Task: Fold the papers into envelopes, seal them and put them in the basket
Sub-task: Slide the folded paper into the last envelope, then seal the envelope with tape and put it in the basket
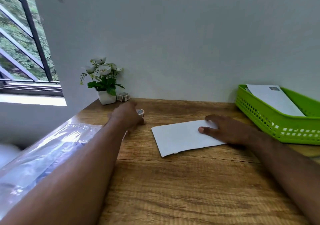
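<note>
Now left hand (127, 115) reaches tape roll (140, 112); grip state unclear.
Right hand (225, 129) flat, open on folded paper (180, 138); flap may spring open w/o pressure.

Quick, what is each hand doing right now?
Left hand: curled at a small tape roll; whether it grips it cannot be told.
Right hand: open, flat on the folded paper, holding nothing.

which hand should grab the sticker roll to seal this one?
Left. The left hand is already at the near sticker roll, fingers beside it. The right hand lies flat on the folded envelope, pinning it, and should probably stay there.
</note>
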A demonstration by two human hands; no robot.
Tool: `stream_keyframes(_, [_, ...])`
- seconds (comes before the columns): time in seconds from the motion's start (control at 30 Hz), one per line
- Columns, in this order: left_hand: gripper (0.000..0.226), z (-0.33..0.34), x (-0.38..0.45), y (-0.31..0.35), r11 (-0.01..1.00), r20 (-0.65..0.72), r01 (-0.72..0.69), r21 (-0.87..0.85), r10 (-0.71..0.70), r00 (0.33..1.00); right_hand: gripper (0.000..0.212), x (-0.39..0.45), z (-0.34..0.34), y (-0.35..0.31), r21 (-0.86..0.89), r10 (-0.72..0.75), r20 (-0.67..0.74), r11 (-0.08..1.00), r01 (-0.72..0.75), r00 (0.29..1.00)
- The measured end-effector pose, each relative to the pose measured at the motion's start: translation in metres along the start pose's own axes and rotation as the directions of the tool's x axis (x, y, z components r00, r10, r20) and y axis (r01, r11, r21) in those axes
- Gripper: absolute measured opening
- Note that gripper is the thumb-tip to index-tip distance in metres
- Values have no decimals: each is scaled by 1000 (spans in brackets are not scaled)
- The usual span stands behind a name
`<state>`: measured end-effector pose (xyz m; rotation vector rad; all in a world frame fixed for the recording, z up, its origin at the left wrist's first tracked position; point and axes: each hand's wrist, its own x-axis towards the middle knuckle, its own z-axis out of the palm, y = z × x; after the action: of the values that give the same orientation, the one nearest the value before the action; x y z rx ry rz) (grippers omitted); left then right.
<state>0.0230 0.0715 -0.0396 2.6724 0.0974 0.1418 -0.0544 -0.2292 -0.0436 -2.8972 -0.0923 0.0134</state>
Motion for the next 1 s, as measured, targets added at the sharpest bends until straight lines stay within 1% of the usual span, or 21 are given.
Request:
stream_keyframes(0.03, [80,0,0,0,999,-26,-25,-20,24,999,77,-1,0,-3,-13,-5,-27,1000,5,1000])
stream_keyframes(0.1, [71,3,-3,5,997,-54,-65,-37,63,997,72,-2,-3,-8,-64,-36,-124,998,28,992])
stream_keyframes(0.13, [63,5,-5,7,996,-57,-79,-33,77,995,69,-4,-5,-11,-83,-55,-170,996,41,984])
stream_keyframes(0.2, [36,7,-9,13,989,-71,-137,-53,133,988,61,-6,-8,-18,-68,-87,-231,995,73,969])
stream_keyframes(0.23, [26,9,-11,16,978,-76,-177,-106,170,983,55,-6,-8,-21,-34,-104,-256,995,98,961])
stream_keyframes(0.27, [21,11,-13,21,954,-74,-228,-197,217,973,50,-7,-7,-23,27,-116,-287,991,129,951])
stream_keyframes(0.3, [19,12,-18,28,906,-61,-277,-319,272,960,45,-5,-6,-25,122,-123,-324,978,171,938])
stream_keyframes(0.33, [22,13,-24,35,838,-32,-307,-451,329,944,41,-4,-4,-28,263,-117,-354,940,218,928])
stream_keyframes(0.37, [24,12,-33,45,761,9,-317,-566,390,921,39,-3,-3,-30,438,-96,-356,862,257,929])
stream_keyframes(0.4, [24,11,-39,51,696,43,-317,-644,447,894,38,-2,-3,-34,611,-87,-327,740,281,941])
stream_keyframes(0.43, [23,13,-45,58,653,61,-330,-682,500,864,39,-2,-2,-36,741,-91,-286,610,281,954])
stream_keyframes(0.47, [21,14,-49,62,625,59,-356,-695,544,837,40,-2,-2,-39,816,-101,-256,511,271,961])
stream_keyframes(0.5, [20,16,-52,65,606,50,-385,-696,576,816,40,-2,-1,-41,849,-112,-247,454,271,963])
stream_keyframes(0.6, [17,21,-53,68,569,16,-425,-703,611,792,43,-2,1,-41,874,-110,-289,376,309,951])
stream_keyframes(0.67, [16,22,-54,68,550,-2,-427,-718,611,791,47,-2,3,-40,876,-82,-318,356,325,945])
stream_keyframes(0.7, [16,23,-52,67,544,-9,-428,-722,611,792,48,-1,3,-39,861,-73,-339,377,341,938])
stream_keyframes(0.8, [18,23,-50,66,567,-18,-458,-685,615,788,47,-2,5,-39,760,-75,-426,511,402,901])
stream_keyframes(0.83, [20,24,-50,66,575,-21,-472,-669,620,785,47,-2,6,-39,737,-86,-452,525,426,888])
stream_keyframes(0.93, [24,26,-48,65,596,-40,-501,-627,618,786,47,-3,9,-41,691,-130,-520,518,505,844])
stream_keyframes(1.0, [24,27,-46,64,609,-81,-542,-579,619,781,51,0,9,-42,653,-160,-534,546,525,830])
